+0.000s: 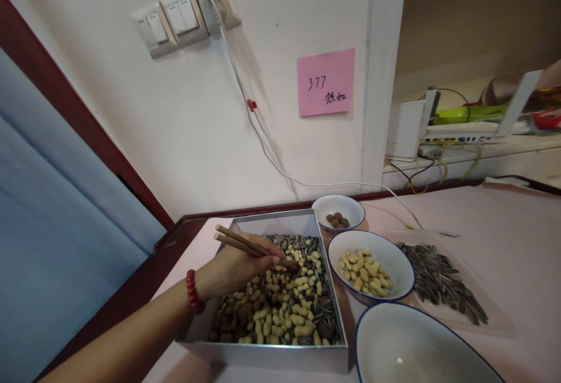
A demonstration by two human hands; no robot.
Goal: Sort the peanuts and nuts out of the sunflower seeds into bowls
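Observation:
My left hand [241, 265], with a red bead bracelet [193, 292] on its wrist, is closed around a pair of wooden chopsticks [236, 240]. Their thick ends stick out to the upper left, and their tips point down into a metal box [258, 355]. Inside the box, peanuts [302, 318] in their shells lie mixed with striped sunflower seeds [302, 242]. Whether the tips grip a piece is too hard to see, as fingers and shadow cover them. My right hand is out of view.
Right of the box stand a bowl with round brown nuts [337, 220], a bowl of peanuts [368, 272] and a large white bowl [407, 342] cut by the frame. Sunflower seeds [442, 278] lie on a clear tray. A white cable [272, 164] runs down the wall to the table.

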